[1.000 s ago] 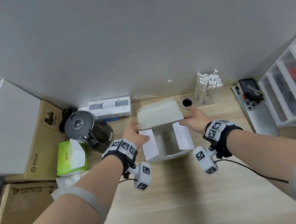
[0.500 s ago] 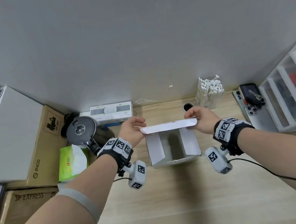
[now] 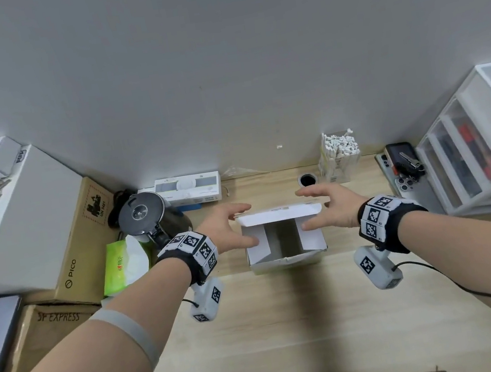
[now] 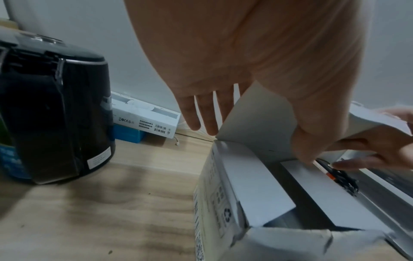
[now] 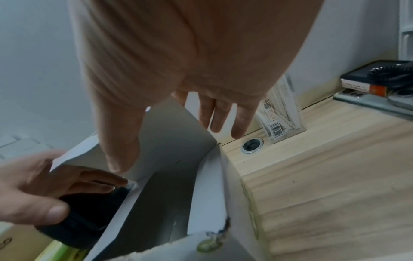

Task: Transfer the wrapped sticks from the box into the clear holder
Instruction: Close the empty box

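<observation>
Reaching forward from both sides, a person's left hand (image 3: 228, 225) and right hand (image 3: 329, 207) are flanking the white cardboard box (image 3: 284, 237) that is sitting on the pale wooden worktop (image 3: 291, 323). Both hands are spread wide, fingers straight, thumbs lying along the box's inner side flaps and fingers stretching past the raised rear flap (image 3: 278, 214), which is standing roughly upright at the far edge. In the left wrist view the left thumb (image 4: 312, 134) is pressing against the inner face of that flap, while the other fingers are passing behind it; in the right wrist view the right thumb (image 5: 120, 141) is lying close against the same flap. Neither hand is curling around anything. The box's two side flaps are folding inward, leaving a dark gap between them, and what is lying inside cannot be made out. The clear plastic holder (image 3: 340, 159), already carrying white wrapped sticks (image 3: 339, 143) standing on end, is sitting well behind the box at the wall, beside a round cable hole (image 3: 307, 179) in the worktop. A black electric kettle (image 3: 149, 217) is standing to the left of the box, with a green tissue pack (image 3: 123, 263) beside it.
</observation>
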